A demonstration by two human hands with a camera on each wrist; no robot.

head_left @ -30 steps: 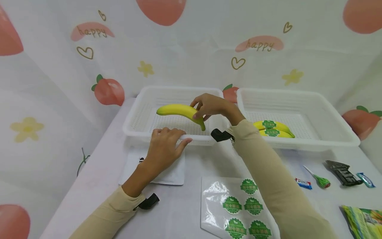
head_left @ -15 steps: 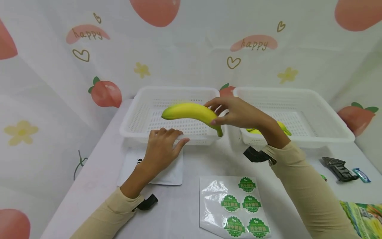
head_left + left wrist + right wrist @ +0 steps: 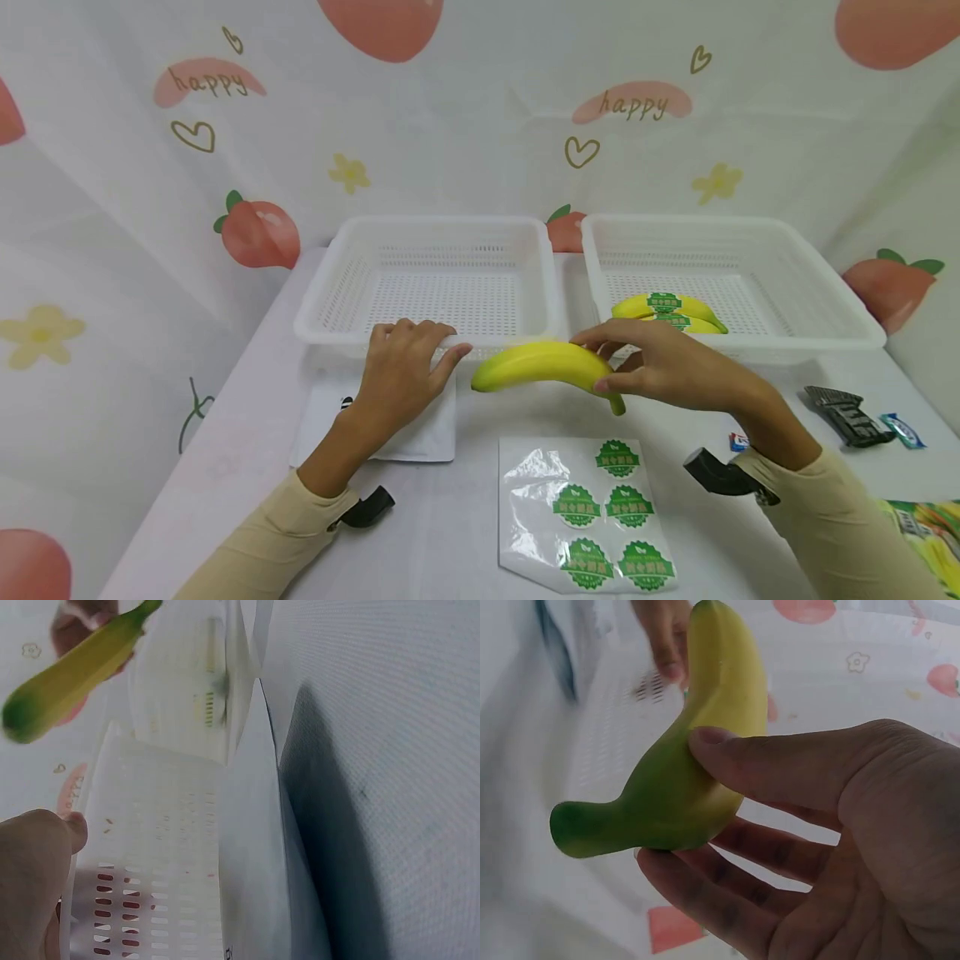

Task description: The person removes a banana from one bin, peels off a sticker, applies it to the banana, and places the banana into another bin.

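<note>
My right hand [image 3: 648, 362] pinches a yellow banana [image 3: 543, 364] near its stem, with the thumb on one side and the fingers on the other. Green tints the banana [image 3: 727, 667] at both ends, and it hangs in front of the left white plastic basket [image 3: 420, 223]. My left hand [image 3: 401, 367] grips that basket's front rim, its fingers hooked over the edge and partly hidden. Two bananas [image 3: 693, 308] with green stickers lie in the right white basket [image 3: 795, 340]. Below the held banana, a sheet of round green stickers [image 3: 577, 504] lies on the table.
A flat white pouch [image 3: 423, 437] lies partly under the left forearm. At the right are a black wrapper [image 3: 847, 417], a small blue-and-white wrapped sweet [image 3: 902, 431] and a green-yellow packet [image 3: 930, 537]. A patterned cloth [image 3: 465, 142] hangs behind the baskets.
My right hand has carried the banana out of the left basket, to the right and toward me over its front rim. My left hand stays on the rim.
</note>
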